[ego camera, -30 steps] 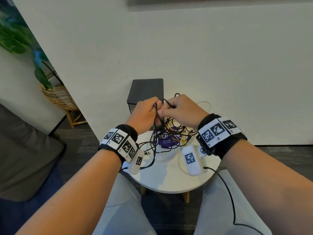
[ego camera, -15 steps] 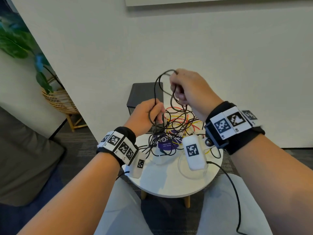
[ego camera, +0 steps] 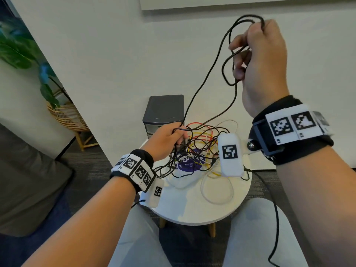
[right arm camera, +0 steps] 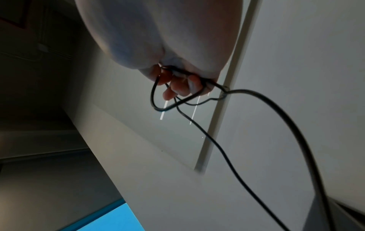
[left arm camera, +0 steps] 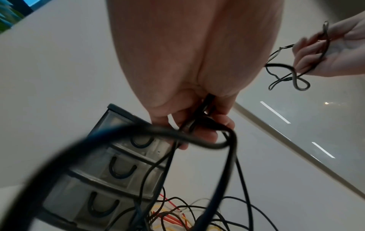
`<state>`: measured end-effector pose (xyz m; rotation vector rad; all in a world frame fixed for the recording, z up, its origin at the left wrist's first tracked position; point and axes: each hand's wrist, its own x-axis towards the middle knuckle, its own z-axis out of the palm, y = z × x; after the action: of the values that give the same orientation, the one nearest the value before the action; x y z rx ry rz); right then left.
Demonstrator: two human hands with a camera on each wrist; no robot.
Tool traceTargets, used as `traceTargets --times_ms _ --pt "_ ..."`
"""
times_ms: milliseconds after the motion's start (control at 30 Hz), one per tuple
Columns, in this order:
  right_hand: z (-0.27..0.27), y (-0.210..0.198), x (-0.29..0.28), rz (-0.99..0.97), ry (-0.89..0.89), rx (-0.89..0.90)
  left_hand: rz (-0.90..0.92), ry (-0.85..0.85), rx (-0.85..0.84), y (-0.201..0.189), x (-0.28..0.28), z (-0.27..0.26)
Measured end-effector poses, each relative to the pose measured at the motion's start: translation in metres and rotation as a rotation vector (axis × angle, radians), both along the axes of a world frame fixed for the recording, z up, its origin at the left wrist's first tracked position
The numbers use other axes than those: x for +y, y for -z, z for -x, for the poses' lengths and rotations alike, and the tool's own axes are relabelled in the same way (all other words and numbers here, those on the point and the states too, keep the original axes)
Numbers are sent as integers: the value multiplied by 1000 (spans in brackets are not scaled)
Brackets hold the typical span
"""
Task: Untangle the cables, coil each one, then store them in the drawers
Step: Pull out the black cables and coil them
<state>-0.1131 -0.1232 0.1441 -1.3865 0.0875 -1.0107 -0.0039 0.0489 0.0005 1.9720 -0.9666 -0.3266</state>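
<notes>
A tangle of black, red, yellow and white cables lies on the round white table. My right hand is raised high at the upper right and grips loops of a black cable. That cable runs down to my left hand, which grips black cable strands just above the pile, in front of the drawers. The grey drawer unit stands at the table's back edge, its three drawers closed.
A purple round label lies under the cables. A white cable loop lies on the table's near right. A wicker plant basket stands at the left by the white wall. A grey sofa is at the far left.
My right hand has risen from beside the left hand to high on the right, drawing the black cable up out of the pile. The left hand has stayed low, holding strands.
</notes>
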Motion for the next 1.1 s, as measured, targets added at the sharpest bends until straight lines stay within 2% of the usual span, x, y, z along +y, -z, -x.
traceTargets --times_ms 67,200,267,367,500,667,800,933,1000,1100 --pt "-3 12 -2 43 -2 91 6 -10 -41 -1 -2 2" --pt "-8 51 4 175 -130 457 39 -47 -104 -3 -6 6" --pt "-10 73 11 217 -158 554 45 -28 -149 -2 -9 8" --pt "-13 97 19 182 -216 587 23 10 -183 5 -13 6" --pt "-16 105 20 118 -239 584 -5 18 -183 10 -13 5" --pt "-16 95 24 208 -295 575 -42 83 -145 7 -13 11" --pt "-17 73 17 78 -333 457 -65 77 -124 7 -4 13" --pt "-16 72 17 148 -406 629 -2 73 -127 8 -7 7" --pt "-17 81 23 184 -436 720 -15 77 -198 9 -10 3" --pt "-17 95 31 308 -391 688 -91 58 -319 3 -13 5"
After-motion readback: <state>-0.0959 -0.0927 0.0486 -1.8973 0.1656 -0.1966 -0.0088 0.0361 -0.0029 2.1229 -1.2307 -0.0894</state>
